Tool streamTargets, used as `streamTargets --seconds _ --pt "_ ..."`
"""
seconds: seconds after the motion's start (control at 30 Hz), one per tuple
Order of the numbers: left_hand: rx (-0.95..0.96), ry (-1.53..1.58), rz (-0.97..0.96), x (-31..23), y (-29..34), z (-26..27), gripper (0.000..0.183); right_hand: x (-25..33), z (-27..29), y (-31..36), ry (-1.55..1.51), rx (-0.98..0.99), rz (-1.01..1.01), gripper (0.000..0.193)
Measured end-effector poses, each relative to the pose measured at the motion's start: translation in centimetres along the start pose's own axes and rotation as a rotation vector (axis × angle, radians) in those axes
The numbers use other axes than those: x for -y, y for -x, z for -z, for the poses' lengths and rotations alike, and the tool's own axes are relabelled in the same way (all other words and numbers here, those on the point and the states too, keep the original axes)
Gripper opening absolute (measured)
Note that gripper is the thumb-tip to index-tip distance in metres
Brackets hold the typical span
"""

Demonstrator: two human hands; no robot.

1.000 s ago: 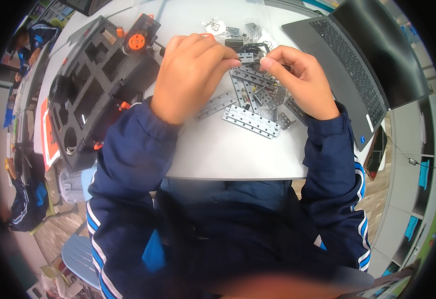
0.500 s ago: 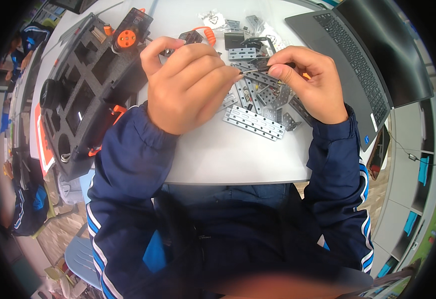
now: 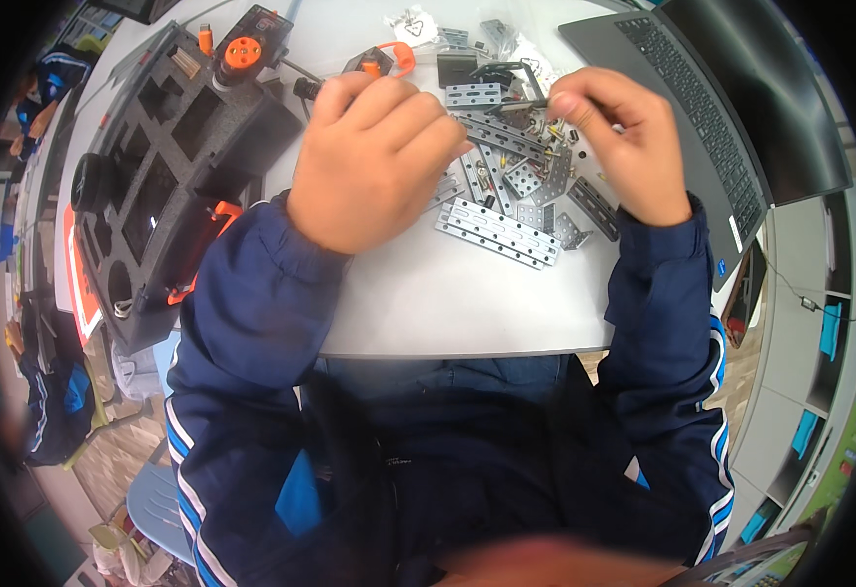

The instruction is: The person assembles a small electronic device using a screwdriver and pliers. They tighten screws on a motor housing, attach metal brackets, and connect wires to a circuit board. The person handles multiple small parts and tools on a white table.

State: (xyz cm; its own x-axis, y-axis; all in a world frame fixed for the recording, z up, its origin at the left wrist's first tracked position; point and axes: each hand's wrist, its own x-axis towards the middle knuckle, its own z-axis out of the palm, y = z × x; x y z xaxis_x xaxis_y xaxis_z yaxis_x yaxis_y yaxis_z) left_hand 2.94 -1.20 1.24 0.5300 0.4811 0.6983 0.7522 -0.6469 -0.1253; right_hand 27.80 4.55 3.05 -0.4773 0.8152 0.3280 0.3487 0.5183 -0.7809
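Note:
My left hand (image 3: 374, 161) is closed, its back turned up and its fingers curled under. Whatever it holds, if anything, is hidden. A black cylindrical piece (image 3: 305, 89) shows right behind its knuckles. My right hand (image 3: 624, 137) is closed in a pinch on a thin dark stick-like tool (image 3: 531, 104), which points left above the parts pile. Under and between the hands lie grey perforated metal channels (image 3: 501, 135), a wide light-grey slotted plate (image 3: 498, 235) and a dark perforated bracket (image 3: 572, 231). Small screws and fittings are scattered among them.
On the left stands a black case (image 3: 144, 293) with cut-out foam and orange latches; a motor unit with an orange disc (image 3: 243, 53) rests at its far end. Another orange-and-black unit (image 3: 374, 64) lies beyond my left hand. An open laptop (image 3: 687, 108) stands right.
My hands have moved apart: the right went slightly up and right, carrying the tool away from the left. My left fingers have curled closer together, and the tool's thin shaft no longer reaches them.

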Motion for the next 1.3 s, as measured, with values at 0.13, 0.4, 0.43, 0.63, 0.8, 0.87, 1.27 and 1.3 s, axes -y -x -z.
streamTargets --seconds 0.13,0.4,0.43,0.63,0.8,0.87,1.27,1.3 --pt "0.061 0.005 0.033 0.0 0.1 0.3 0.024 -0.7 0.6 -0.2 -0.068 -0.008 -0.074 0.017" --pt "0.044 0.148 0.127 0.4 -0.3 -0.3 0.025 0.4 -0.2 0.2 0.008 0.064 -0.071 0.015" --pt "0.069 0.18 0.126 0.1 -0.2 -0.4 0.025 0.6 -0.4 0.2 0.003 0.058 -0.045 0.014" --pt "0.074 0.213 0.072 -0.8 -0.1 -0.7 0.012 0.7 -1.0 0.4 -0.011 0.103 0.03 0.013" --pt "-0.048 0.244 -0.003 -1.0 -0.5 -0.5 0.02 0.5 -0.4 0.1 -0.047 0.123 0.117 0.01" --pt "-0.062 0.256 -0.019 -1.1 -0.6 -0.5 0.021 0.4 -0.2 -0.1 -0.03 0.116 0.13 0.009" --pt "-0.047 0.327 -0.004 -1.6 -0.6 -0.8 0.011 -0.4 -0.1 -0.3 -0.016 0.121 0.141 0.008" --pt "-0.05 0.324 -0.005 -1.6 -0.6 -0.8 0.011 -0.4 -0.3 -0.3 -0.033 0.116 0.144 0.008"
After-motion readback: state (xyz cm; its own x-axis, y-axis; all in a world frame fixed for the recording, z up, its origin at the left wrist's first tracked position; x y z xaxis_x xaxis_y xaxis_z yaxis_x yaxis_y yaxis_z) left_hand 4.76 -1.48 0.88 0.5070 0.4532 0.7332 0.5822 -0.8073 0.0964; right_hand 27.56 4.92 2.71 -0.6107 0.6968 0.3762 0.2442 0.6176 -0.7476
